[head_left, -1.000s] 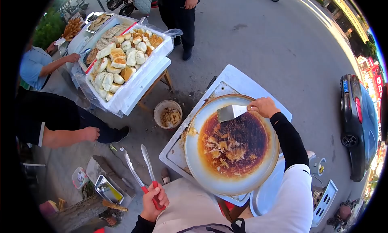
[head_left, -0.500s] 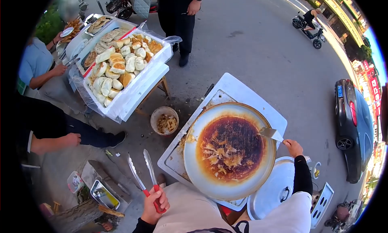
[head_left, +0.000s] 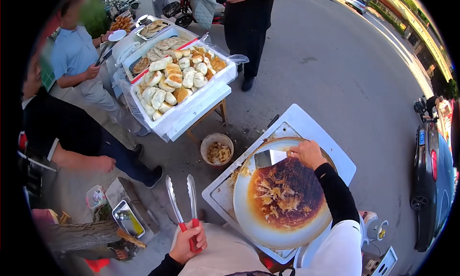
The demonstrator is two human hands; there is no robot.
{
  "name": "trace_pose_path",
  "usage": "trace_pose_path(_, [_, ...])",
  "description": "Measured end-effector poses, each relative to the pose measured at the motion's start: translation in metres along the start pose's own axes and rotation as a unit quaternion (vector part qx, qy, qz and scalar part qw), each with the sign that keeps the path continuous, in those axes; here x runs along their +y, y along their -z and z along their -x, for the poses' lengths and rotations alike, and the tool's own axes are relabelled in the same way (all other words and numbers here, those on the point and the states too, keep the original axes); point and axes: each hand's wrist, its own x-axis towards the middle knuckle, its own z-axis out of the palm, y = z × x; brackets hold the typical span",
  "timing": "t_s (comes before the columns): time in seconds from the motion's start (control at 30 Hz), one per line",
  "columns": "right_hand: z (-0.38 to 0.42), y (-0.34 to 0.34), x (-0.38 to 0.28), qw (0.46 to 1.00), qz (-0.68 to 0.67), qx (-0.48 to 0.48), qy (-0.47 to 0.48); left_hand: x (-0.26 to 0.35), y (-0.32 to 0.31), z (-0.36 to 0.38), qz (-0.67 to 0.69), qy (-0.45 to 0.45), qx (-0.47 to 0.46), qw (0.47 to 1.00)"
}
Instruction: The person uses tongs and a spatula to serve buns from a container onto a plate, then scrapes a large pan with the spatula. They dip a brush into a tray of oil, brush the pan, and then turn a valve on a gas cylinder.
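Observation:
My right hand (head_left: 309,155) grips a metal scraper (head_left: 270,158) with a broad flat blade, held over the upper left part of a large round pan (head_left: 245,217). Dark brown, burnt-looking residue covers the pan's middle, with pale flaky scraps (head_left: 282,194) scattered on it. The pan rests on a white rectangular stand (head_left: 330,144). Closed around the red handles of metal tongs (head_left: 181,204) is my left hand (head_left: 190,242), low in front of my lap. The tongs' arms are spread apart and point upward, with nothing between them.
Buns (head_left: 172,79) fill a white plastic-lined box (head_left: 189,111) at upper left. A bucket of scraps (head_left: 217,150) stands between box and pan. People stand at left and behind the box. An oily metal tray (head_left: 128,219) lies lower left; a dark car (head_left: 433,180) is far right.
My right hand has carried the scraper from the pan's right rim across to its upper left. My left hand keeps the tongs. The whole view has shifted, so surroundings sit farther right.

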Motion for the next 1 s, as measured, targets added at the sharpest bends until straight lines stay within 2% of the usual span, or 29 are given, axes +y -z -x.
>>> trace_pose_path(0.03, [0.013,0.005,-0.009,1.0,-0.018,0.019,-0.007,0.004,0.002,0.003,0.011,-0.024,0.007,1.0])
trace_pose_path(0.1, [0.053,0.017,-0.031,0.993,-0.09,0.061,-0.055,0.012,0.006,0.005,-0.005,0.0,-0.019,1.0])
trace_pose_path(0.13, [0.079,0.017,-0.041,0.99,-0.081,0.043,-0.104,0.014,0.012,0.004,-0.004,-0.008,-0.047,0.999])
trace_pose_path(0.2, [0.126,0.032,-0.063,0.971,-0.164,-0.003,-0.172,0.021,0.017,0.003,-0.002,-0.01,-0.054,0.998])
trace_pose_path(0.23, [0.154,0.018,-0.069,0.966,-0.164,0.025,-0.2,0.025,0.02,0.001,-0.011,0.005,-0.063,0.998])
trace_pose_path(0.33, [0.221,0.015,-0.105,0.938,-0.184,0.005,-0.295,0.035,0.033,-0.003,-0.006,0.015,-0.11,0.994])
trace_pose_path(0.47, [0.292,0.001,-0.152,0.913,-0.182,0.044,-0.363,0.053,0.048,0.001,-0.029,0.028,-0.152,0.988])
trace_pose_path(0.53, [0.314,0.007,-0.175,0.884,-0.236,-0.081,-0.396,0.06,0.056,0.002,-0.042,0.035,-0.168,0.984])
trace_pose_path(0.57, [0.312,0.019,-0.193,0.883,-0.231,-0.079,-0.4,0.064,0.06,0.003,-0.051,0.043,-0.177,0.982])
trace_pose_path(0.63, [0.305,0.041,-0.228,0.808,-0.334,-0.013,-0.485,0.07,0.068,0.006,-0.059,0.052,-0.186,0.979])
trace_pose_path(0.7, [0.331,0.006,-0.236,0.8,-0.338,0.014,-0.496,0.076,0.075,0.006,-0.087,0.055,-0.195,0.975])
trace_pose_path(0.77, [0.352,-0.015,-0.241,0.853,-0.254,-0.065,-0.45,0.082,0.075,0.01,-0.085,0.056,-0.191,0.976])
trace_pose_path(0.8, [0.359,-0.024,-0.246,0.887,-0.205,-0.034,-0.413,0.083,0.076,0.012,-0.083,0.053,-0.183,0.978])
trace_pose_path(0.93, [0.361,-0.035,-0.245,0.873,-0.224,-0.052,-0.431,0.083,0.079,0.021,-0.079,0.041,-0.182,0.979])
trace_pose_path(1.0, [0.339,-0.004,-0.246,0.804,-0.301,-0.06,-0.509,0.079,0.077,0.029,-0.072,0.009,-0.169,0.983])
